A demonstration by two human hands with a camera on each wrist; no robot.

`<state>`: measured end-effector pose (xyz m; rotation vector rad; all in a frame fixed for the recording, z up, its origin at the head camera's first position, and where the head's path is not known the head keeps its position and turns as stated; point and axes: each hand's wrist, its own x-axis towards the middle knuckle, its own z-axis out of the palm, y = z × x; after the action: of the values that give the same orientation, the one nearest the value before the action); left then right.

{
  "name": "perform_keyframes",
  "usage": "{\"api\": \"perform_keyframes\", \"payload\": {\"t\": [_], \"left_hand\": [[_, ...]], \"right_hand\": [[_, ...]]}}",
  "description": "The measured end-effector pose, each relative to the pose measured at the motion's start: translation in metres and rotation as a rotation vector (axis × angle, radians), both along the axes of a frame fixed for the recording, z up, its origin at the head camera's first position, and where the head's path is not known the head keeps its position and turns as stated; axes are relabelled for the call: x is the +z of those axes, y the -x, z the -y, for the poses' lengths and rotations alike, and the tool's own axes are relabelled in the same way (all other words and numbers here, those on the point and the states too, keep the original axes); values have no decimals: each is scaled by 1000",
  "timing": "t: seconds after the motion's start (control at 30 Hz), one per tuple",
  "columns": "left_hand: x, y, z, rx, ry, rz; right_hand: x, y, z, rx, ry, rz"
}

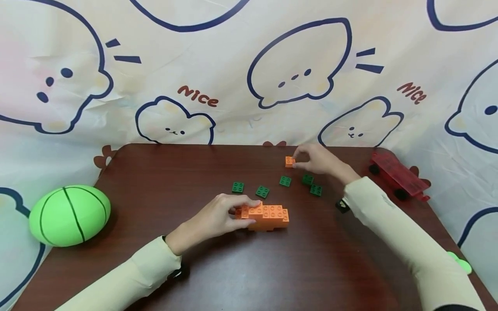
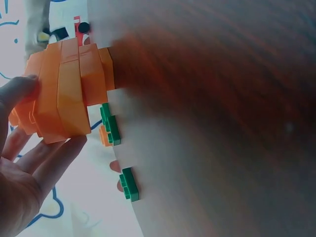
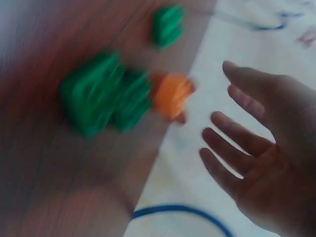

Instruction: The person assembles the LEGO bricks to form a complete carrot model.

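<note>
My left hand (image 1: 219, 217) grips a stepped block of joined orange toy bricks (image 1: 272, 212) by its left end, thumb on the near side. In the left wrist view the built block (image 2: 71, 94) shows its layered side, with the fingers beneath and behind it. Toward the table's back edge, my right hand (image 1: 320, 160) reaches beside a small orange brick (image 1: 289, 162). The right wrist view is blurred; there the hand (image 3: 261, 143) has its fingers spread and apart from the orange brick (image 3: 171, 96). Nothing is in its grasp.
Several small green bricks (image 1: 262, 191) lie scattered between the hands on the dark wooden table (image 1: 311, 268). A green ball (image 1: 70, 216) sits at the left edge. On the right is a red toy vehicle (image 1: 400, 175) with black wheels, and a patterned cloth (image 1: 233, 65) hangs behind.
</note>
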<state>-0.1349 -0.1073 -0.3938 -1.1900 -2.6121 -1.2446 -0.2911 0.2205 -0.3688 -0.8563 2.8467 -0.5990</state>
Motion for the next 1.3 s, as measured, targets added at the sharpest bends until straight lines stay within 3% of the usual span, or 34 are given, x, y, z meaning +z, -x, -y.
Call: {"api": "perform_keyframes", "payload": {"t": [0.13, 0.27, 0.5, 0.67, 0.8, 1.0, 1.17, 1.3], "left_hand": [[-1, 0, 0, -1, -5, 5], [-2, 1, 0, -10, -24, 4], [-2, 2, 0, -27, -20, 11], [-2, 3, 1, -22, -10, 14], [0, 4, 2, -20, 0, 27], [1, 5, 2, -30, 1, 22], [1, 4, 2, -27, 4, 26], [1, 4, 1, -28, -1, 33]], "right_hand": [[-15, 23, -3, -40, -63, 51], [-23, 33, -2, -38, -74, 82], [-29, 33, 5, -50, -82, 89], [-21, 25, 10, -24, -52, 39], [0, 2, 18, 66, 31, -11], [35, -58, 23, 258, 216, -107], [37, -104, 25, 338, 287, -146], [28, -130, 32, 352, 294, -132]]}}
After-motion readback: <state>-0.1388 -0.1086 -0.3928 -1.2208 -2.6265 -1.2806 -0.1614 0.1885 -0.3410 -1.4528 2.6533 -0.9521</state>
